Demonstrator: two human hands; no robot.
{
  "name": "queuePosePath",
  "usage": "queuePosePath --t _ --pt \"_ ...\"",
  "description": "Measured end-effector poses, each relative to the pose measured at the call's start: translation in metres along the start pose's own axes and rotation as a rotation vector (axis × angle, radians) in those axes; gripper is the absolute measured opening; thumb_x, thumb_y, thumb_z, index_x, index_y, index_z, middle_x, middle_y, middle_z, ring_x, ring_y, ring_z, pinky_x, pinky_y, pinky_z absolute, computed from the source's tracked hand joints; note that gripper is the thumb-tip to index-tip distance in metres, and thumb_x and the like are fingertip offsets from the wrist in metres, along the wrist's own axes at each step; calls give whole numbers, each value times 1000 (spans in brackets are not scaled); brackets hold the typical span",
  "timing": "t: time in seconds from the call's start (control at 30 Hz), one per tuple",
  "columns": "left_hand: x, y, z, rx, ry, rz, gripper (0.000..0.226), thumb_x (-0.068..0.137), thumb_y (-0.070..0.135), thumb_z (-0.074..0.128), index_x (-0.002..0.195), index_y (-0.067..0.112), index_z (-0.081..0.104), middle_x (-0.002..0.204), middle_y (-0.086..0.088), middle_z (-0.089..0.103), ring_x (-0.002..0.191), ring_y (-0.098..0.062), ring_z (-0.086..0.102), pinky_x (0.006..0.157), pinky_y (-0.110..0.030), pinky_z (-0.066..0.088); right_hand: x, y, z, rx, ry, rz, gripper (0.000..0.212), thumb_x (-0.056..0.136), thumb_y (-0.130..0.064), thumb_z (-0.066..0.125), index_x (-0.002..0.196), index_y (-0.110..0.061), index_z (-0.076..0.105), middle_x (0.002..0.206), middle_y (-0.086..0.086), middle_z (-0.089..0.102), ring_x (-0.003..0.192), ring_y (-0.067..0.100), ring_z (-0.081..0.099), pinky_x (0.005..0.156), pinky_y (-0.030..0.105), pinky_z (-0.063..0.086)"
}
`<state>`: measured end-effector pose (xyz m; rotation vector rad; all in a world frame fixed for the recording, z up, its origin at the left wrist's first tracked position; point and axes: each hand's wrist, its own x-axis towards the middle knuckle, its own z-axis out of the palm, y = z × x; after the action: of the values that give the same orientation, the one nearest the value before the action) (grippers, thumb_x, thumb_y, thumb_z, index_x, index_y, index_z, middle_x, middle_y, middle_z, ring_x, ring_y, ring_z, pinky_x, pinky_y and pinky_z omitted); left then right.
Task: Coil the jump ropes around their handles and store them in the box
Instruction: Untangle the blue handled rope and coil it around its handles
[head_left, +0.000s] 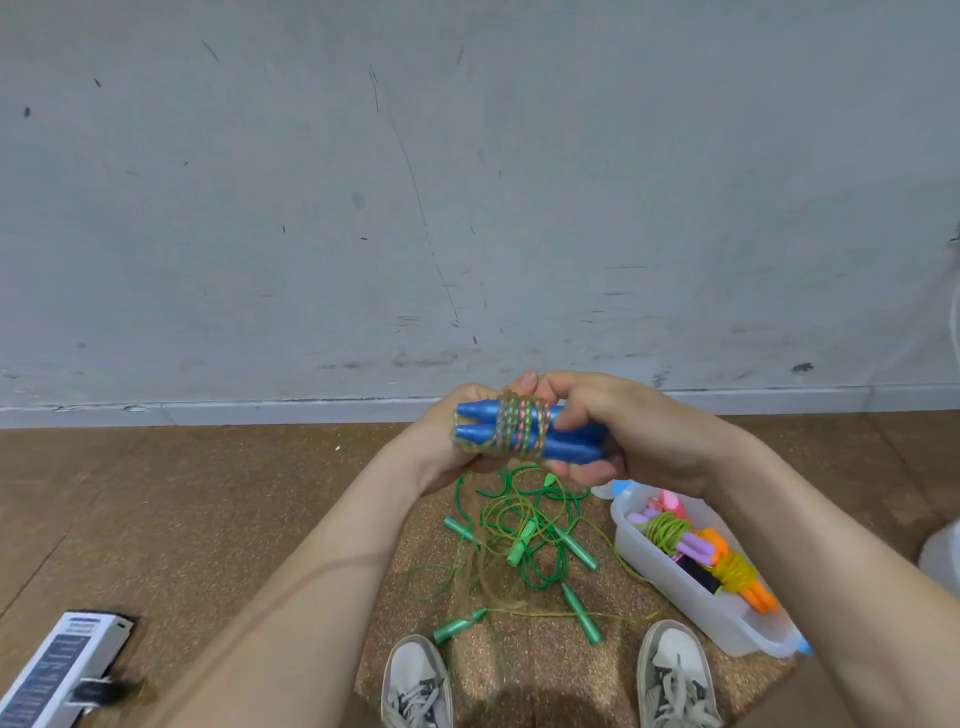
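**Blue rope wound, not yet boxed**

The blue handles (566, 451) lie side by side, held in the air above and to the left of the box (670, 577). The braided rope (519, 427) is wound in tight turns round their middle. The left hand (447, 447) cups the pointed ends, fingers curled behind them. The right hand (628, 431) grips the butt ends, thumb over the top.

Inside the box lie coiled bundles (696, 545), purple and orange among them. Left of the box, on the cork mat (571, 665), green ropes (524, 540) sprawl in a tangle.

I cannot see whether the braid's loose end is tucked in. If it is not, I reckon the turns will slacken once either grip lets go. The bundle could then spring open on its way to the box, or snag on the green tangle below.
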<state>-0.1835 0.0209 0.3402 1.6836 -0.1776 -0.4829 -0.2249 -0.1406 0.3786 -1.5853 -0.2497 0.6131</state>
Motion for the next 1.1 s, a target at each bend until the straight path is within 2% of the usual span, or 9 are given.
queuePosePath --t 0.13,0.23,0.47,0.57,0.67,0.77,0.87,0.97,1.1 --pt "3 -8 2 -116 -42 19 36 98 28 44 64 18 45 43 7 31 35 -3 21 38 -13 14 8 5 2 89 232 -57 39 100 -24 41 65 -20 57 56 11 50 46 15 29 43 25 12" --pt "3 -14 7 19 -68 35 34 102 22 37 71 13 47 40 6 34 34 -6 21 37 -14 16 19 10 -4 -7 595 -125 35 101 -24 41 68 -17 48 53 8 49 47 20 42 43 19 25" --pt "0 -16 14 631 117 312 35 101 29 36 70 23 49 53 7 52 55 -14 52 63 -35 47 45 28 -7 -154 993 -203 29 97 -17 36 68 -16 38 63 7 47 42 19 51 36 19 33" --pt "-12 -10 23 980 51 423 25 101 33 36 89 18 51 73 1 62 74 -28 58 68 -38 45 49 30 -13 -241 1109 -215 27 92 -27 33 66 -20 38 63 1 46 61 31 57 55 41 49" --pt "-18 -3 29 1340 130 607 17 98 31 40 93 19 50 90 -10 65 85 -34 60 63 -37 39 47 34 -12 -585 1099 -160 26 97 -26 32 75 -14 38 74 12 55 81 41 56 68 45 42" --pt "-21 8 21 1363 162 730 17 93 31 47 91 19 60 89 -6 66 85 -31 62 66 -38 46 45 35 -8 -917 1021 -109 22 97 -26 34 79 -14 38 85 23 63 83 43 56 64 41 35" --pt "-21 19 3 1187 190 737 24 82 42 59 86 21 69 76 -1 67 76 -24 63 64 -35 47 41 29 -7 -1056 850 -155 28 94 -27 37 68 -20 30 79 16 62 79 39 55 61 38 32" --pt "-22 23 -14 893 190 552 20 73 42 76 76 22 72 63 3 65 64 -16 58 61 -35 43 36 21 -4 -1109 677 -216 30 93 -30 37 65 -22 29 66 4 50 73 34 49 60 36 29" --pt "-19 21 -21 693 176 450 16 76 38 73 73 23 74 63 -2 67 61 -15 56 62 -34 43 35 18 -3 -943 514 -316 26 83 -35 32 62 -20 32 56 -4 39 62 22 42 58 37 30"
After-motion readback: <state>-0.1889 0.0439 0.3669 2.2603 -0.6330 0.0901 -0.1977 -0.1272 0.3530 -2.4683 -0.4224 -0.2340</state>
